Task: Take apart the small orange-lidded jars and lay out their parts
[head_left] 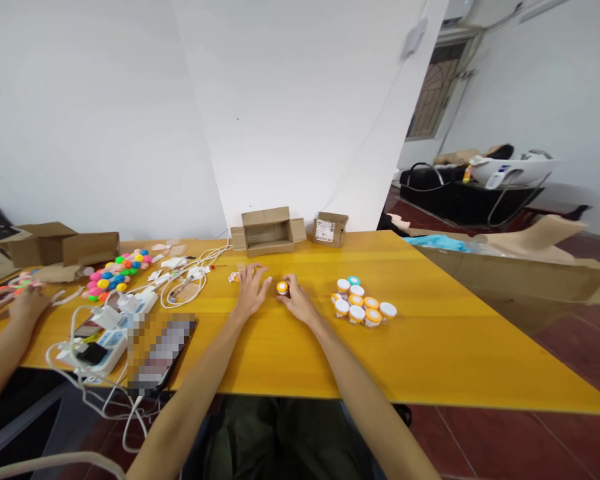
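My right hand (296,301) is closed round a small jar with an orange-rimmed white lid (282,288), which stands upright on the yellow wooden table (290,367). To the left of that jar, my left hand (251,291) hovers low over the table with its fingers spread and nothing in it. Small pinkish pieces (234,277) lie just left of its fingertips. Several similar jars (357,312) with orange, white and teal lids stand in a cluster right of my right hand.
An open cardboard box (269,233) and a smaller box (330,230) stand by the wall. Leftward are white cables (205,257), a phone (167,357), a power strip (115,340) and colourful balls (117,275). Another person's hands (27,303) are at far left.
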A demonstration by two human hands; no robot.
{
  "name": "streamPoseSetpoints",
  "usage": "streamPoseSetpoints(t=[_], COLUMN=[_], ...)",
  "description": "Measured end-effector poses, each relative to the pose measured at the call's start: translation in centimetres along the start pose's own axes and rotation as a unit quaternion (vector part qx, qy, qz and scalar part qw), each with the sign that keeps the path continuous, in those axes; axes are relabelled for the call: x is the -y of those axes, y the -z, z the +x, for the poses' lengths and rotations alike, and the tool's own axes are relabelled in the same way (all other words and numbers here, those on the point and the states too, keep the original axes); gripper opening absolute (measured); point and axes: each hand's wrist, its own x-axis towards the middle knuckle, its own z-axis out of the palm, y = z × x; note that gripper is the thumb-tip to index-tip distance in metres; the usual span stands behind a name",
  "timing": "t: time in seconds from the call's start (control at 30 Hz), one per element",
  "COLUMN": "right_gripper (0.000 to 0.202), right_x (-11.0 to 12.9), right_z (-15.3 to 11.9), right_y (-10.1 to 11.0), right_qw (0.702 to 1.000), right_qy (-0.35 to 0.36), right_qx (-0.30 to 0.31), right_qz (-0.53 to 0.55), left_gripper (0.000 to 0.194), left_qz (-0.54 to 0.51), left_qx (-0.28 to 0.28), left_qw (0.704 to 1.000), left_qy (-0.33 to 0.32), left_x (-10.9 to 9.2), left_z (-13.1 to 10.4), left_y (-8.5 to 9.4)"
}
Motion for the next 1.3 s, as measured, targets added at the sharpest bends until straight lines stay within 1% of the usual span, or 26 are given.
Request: streamPoseSetpoints(t=[0.1,0.13,0.17,0.3,0.37,0.47,0.57,0.67,0.73,0.83,0.97,1.1,1.17,1.3], right_gripper=[0.038,0.036,0.035,0.035,0.036,0.039,0.039,0.036,0.037,0.036,0.033,0.029,0.024,0.015], right_x=[0.5,0.5,0.6,0.6,0.6,0.6,0.9,1.2,1.3,1.4,1.2,1.2,1.4,2.0], right_z=[-0.3,-0.3,-0.4,-0.2,-0.1,0.2,0.5,0.6,0.5,0.5,0.5,0.5,0.4,0.1], right_y=[-0.2,-0.3,-0.3,-0.2,0.0,0.4,1.0,1.4,1.5,1.4,1.2,0.9,0.7,0.5], right_qw=[1.000,1.000,0.999,1.000,1.000,0.995,0.984,0.974,0.971,0.970,0.972,0.980,0.987,0.996], right_qy=[0.007,0.007,0.006,0.007,0.002,-0.026,-0.065,-0.097,-0.102,-0.089,-0.078,-0.064,-0.045,0.021], right_qx=[-0.013,-0.016,-0.019,-0.017,-0.012,-0.009,-0.001,0.011,0.006,-0.007,-0.014,-0.022,-0.027,-0.047], right_qz=[-0.017,-0.022,-0.025,-0.008,0.029,0.101,0.168,0.203,0.215,0.227,0.221,0.185,0.152,0.072], left_gripper=[0.036,0.038,0.040,0.036,0.034,0.031,0.030,0.029,0.029,0.032,0.036,0.040,0.041,0.040], left_qz=[-0.077,-0.094,-0.108,-0.158,-0.181,-0.221,-0.264,-0.306,-0.332,-0.360,-0.379,-0.382,-0.379,-0.368], left_qx=[0.102,0.122,0.130,0.134,0.131,0.129,0.136,0.154,0.163,0.170,0.176,0.177,0.176,0.167], left_qw=[0.991,0.988,0.985,0.978,0.974,0.966,0.953,0.935,0.924,0.911,0.901,0.897,0.898,0.905], left_qy=[-0.030,-0.029,-0.021,0.013,0.028,0.048,0.068,0.090,0.101,0.110,0.120,0.136,0.140,0.132], left_x=[-1.4,-1.7,-2.0,-2.2,-2.1,-1.9,-1.6,-1.2,-1.0,-0.9,-1.0,-0.9,-0.8,-1.0], left_z=[-0.6,-0.7,-0.8,-0.8,-0.7,-0.6,-0.5,-0.4,-0.3,-0.3,-0.4,-0.6,-0.7,-0.8], left_y=[-0.3,-0.4,-0.4,-0.3,0.0,0.2,0.0,-0.2,-0.3,-0.3,-0.3,-0.7,-0.9,-0.8])
